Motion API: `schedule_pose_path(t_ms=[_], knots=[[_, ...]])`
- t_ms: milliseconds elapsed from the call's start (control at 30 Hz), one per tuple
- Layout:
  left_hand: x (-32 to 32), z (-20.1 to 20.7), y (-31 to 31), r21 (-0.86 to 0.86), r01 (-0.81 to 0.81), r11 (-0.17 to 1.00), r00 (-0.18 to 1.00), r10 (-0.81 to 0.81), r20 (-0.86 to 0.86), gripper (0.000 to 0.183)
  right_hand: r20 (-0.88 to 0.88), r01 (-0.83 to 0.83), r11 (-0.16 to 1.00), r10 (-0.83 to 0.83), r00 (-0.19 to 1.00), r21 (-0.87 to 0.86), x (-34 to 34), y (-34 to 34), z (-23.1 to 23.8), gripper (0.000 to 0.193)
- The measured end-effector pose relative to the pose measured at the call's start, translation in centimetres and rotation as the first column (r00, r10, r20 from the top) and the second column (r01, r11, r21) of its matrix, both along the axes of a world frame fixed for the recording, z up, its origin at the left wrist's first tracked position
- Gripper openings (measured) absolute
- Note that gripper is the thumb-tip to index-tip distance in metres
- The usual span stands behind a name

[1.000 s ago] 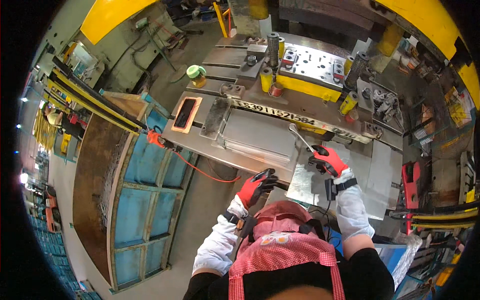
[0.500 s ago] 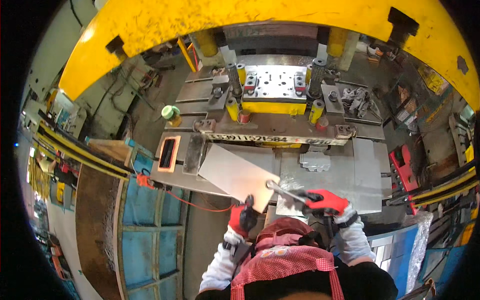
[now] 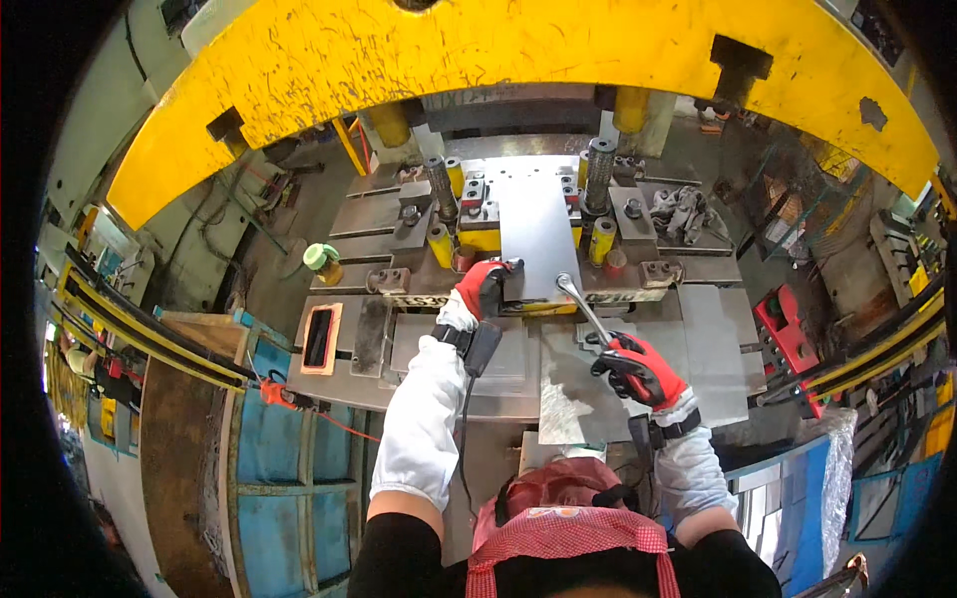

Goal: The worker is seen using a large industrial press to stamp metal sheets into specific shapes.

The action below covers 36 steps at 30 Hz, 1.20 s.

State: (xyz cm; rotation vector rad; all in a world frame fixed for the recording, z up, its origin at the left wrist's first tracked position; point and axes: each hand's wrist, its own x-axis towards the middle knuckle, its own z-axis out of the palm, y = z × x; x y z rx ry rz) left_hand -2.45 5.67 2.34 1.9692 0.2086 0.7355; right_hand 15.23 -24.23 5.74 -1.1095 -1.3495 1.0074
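Observation:
A flat rectangular metal sheet (image 3: 539, 234) reaches away from me over the steel die (image 3: 481, 239) of a press, covering the middle of its top. My left hand (image 3: 484, 286), in a red and black glove, grips the sheet's near left edge. Wrapped in my right hand (image 3: 641, 371), gloved alike, is a shiny metal hand tool (image 3: 588, 309) with a round end. That end rests on the sheet's near right corner. Whether it clamps or only touches the sheet, I cannot tell.
Guide posts (image 3: 599, 174) flank the die, and a yellow press beam (image 3: 498, 50) arches above. Flat sheets (image 3: 713, 324) lie on the table at right, more sheets (image 3: 407, 344) at left. A copper-coloured frame with a black middle (image 3: 319, 339) and a green-capped bottle (image 3: 323, 261) stand farther left.
Both hands have moved forward, carrying the sheet from the near table up over the die. It has turned from slanting to pointing nearly straight away from me.

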Motion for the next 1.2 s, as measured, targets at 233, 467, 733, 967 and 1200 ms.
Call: schedule_pose_path(t_ms=[233, 467, 733, 967, 1200], knots=[[-0.3, -2.4, 1.8, -0.736, -0.084, 0.671, 0.996, 0.062, -0.057, 0.023, -0.361, -0.002, 0.911, -0.161, 0.919, -0.412, -1.4, 3.1, 0.6, 0.021], [-0.2, -0.6, -4.2, -0.933, 0.166, 0.319, 0.959, 0.168, 0.228, 0.024, -0.382, 0.027, 0.919, -0.189, 0.905, -0.393, -1.3, 2.8, 1.1, 0.025], [0.1, -0.6, -3.8, -0.914, 0.170, 0.369, 0.946, 0.199, 0.256, 0.024, -0.403, 0.015, 0.933, -0.170, 0.899, -0.360, -1.6, 3.1, 0.5, 0.023], [0.8, -1.7, -3.0, -0.931, 0.166, 0.324, 0.951, 0.199, 0.239, 0.029, -0.441, 0.034, 0.911, -0.231, 0.867, -0.411, -2.1, 3.0, 1.0, 0.025], [-0.4, -5.7, -0.2, 0.016, -0.189, 0.982, 0.981, 0.188, 0.043, 0.023, -0.458, 0.022, 0.904, -0.238, 0.857, -0.428, -2.7, 3.5, 0.9, 0.028]])
